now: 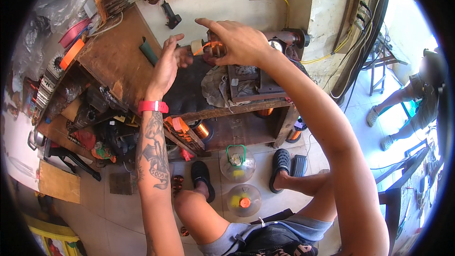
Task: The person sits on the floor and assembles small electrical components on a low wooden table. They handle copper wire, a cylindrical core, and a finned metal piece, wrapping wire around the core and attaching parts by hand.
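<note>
My left hand (166, 66), a red watch on its wrist, is raised with its fingers apart and nothing visible in them. Just right of its fingertips is a cream-coloured roll (196, 46). A thin orange strip (203, 48) runs from there toward my right hand (239, 42). The fingers of that hand curl around a dark, ridged cylindrical part (215, 50), with the index finger pointing left. Some of its fingers are hidden. Behind it, a machine with a round dial (276, 45) stands on the workbench (222, 110).
A grey rag (215, 87) and a dark metal frame (241, 90) lie on the bench. Copper wire spools (203, 130) sit below. Two clear jugs (244, 203) stand on the floor between my feet, with a pedal (299, 166) at the right. Another person (417, 95) is at far right.
</note>
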{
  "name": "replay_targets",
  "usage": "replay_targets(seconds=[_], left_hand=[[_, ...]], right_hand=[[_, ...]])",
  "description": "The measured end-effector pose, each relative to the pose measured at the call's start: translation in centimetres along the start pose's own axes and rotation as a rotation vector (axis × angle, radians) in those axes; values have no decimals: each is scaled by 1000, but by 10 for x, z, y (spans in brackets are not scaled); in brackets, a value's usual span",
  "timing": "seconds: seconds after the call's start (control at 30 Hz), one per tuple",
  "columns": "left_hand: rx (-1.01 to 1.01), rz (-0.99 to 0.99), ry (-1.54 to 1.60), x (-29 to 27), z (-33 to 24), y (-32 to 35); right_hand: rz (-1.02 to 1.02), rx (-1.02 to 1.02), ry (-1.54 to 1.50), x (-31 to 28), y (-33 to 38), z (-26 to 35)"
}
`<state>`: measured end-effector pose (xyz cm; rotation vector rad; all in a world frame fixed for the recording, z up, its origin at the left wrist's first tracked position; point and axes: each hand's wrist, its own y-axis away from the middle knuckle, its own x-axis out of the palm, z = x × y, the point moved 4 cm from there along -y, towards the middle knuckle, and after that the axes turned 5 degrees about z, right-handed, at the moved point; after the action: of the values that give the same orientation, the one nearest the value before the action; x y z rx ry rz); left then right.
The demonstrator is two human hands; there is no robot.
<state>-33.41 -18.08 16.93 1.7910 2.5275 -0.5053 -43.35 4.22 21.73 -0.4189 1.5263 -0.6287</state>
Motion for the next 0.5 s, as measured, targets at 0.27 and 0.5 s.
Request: replay_targets(seconds=[0.27, 0.5], left_hand=[[-53, -75, -212, 0, -7, 10], [-49, -28, -124, -4, -12, 9]], right_hand=[[18, 33, 2, 1, 0, 1], [7, 25, -5, 0, 0, 1]])
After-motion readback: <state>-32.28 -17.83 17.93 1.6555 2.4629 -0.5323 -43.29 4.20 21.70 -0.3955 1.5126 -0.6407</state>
